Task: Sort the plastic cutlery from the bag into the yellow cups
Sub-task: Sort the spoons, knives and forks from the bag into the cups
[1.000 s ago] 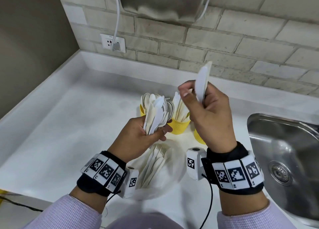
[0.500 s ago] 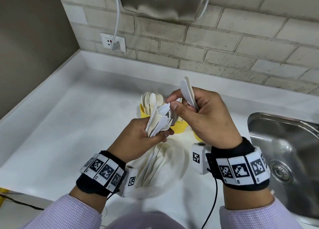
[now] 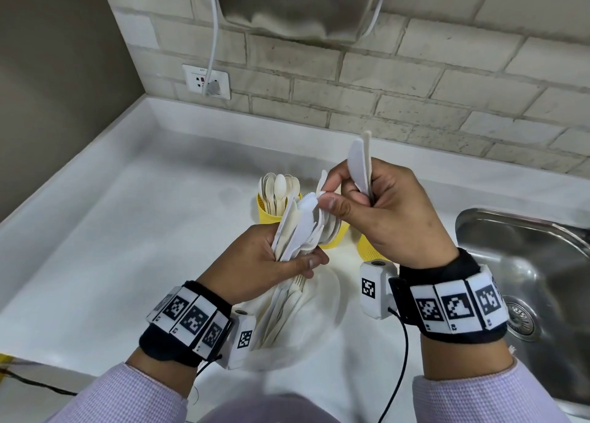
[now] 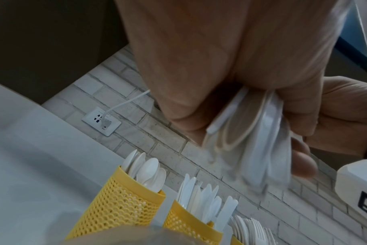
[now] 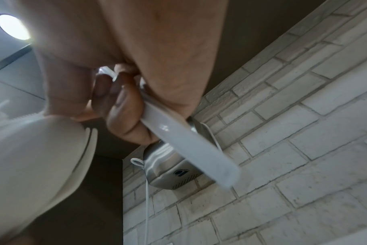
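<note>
My left hand (image 3: 274, 260) grips a fanned bundle of white plastic cutlery (image 3: 298, 228) above the cups; the same bundle (image 4: 249, 132) shows in the left wrist view. My right hand (image 3: 376, 212) holds white knives (image 3: 360, 164) upright in its curled fingers. Its thumb and forefinger pinch the tip of a serrated knife (image 3: 308, 204) in the bundle. Three yellow mesh cups stand behind: one with spoons (image 4: 124, 207), one with knives (image 4: 186, 222), and one with forks (image 4: 251, 230), whose cup is mostly out of frame. A clear bag (image 3: 287, 314) with more cutlery lies on the counter under my hands.
A steel sink (image 3: 526, 263) sits at the right. A wall socket (image 3: 207, 81) with a white cable and a steel hand dryer (image 3: 300, 4) hang on the brick wall behind. The white counter (image 3: 127, 231) has raised edges at the left and back.
My right hand came down from a raised position with its knife to the bundle in my left hand and now pinches another knife there. The left hand has barely moved.
</note>
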Available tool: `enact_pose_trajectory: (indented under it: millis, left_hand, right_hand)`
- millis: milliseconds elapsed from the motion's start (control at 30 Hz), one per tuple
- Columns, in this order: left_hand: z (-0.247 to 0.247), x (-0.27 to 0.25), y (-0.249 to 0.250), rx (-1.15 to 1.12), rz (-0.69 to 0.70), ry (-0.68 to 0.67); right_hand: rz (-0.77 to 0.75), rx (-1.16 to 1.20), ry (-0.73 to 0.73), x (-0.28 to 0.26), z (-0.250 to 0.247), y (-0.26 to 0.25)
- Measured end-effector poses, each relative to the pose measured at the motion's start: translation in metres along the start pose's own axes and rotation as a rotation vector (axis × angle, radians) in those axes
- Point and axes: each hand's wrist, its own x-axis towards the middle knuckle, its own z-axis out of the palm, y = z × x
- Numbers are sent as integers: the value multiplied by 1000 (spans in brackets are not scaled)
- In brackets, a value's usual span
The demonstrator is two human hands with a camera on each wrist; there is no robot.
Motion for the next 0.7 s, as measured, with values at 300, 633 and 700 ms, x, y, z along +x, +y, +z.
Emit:
enact_pose_trajectory:
  millis: [300,633,700]
  left_hand:
    - [-1,2,1,-1,5,-36]
    - [-3,0,5,8,5,-68]
    - [-4,0,6,9,5,-65]
  right_hand:
    - [-28,130,105,6,-2,0]
    - [-13,153,-32,6,1,9]
    - [-33,148,21,6,2,7]
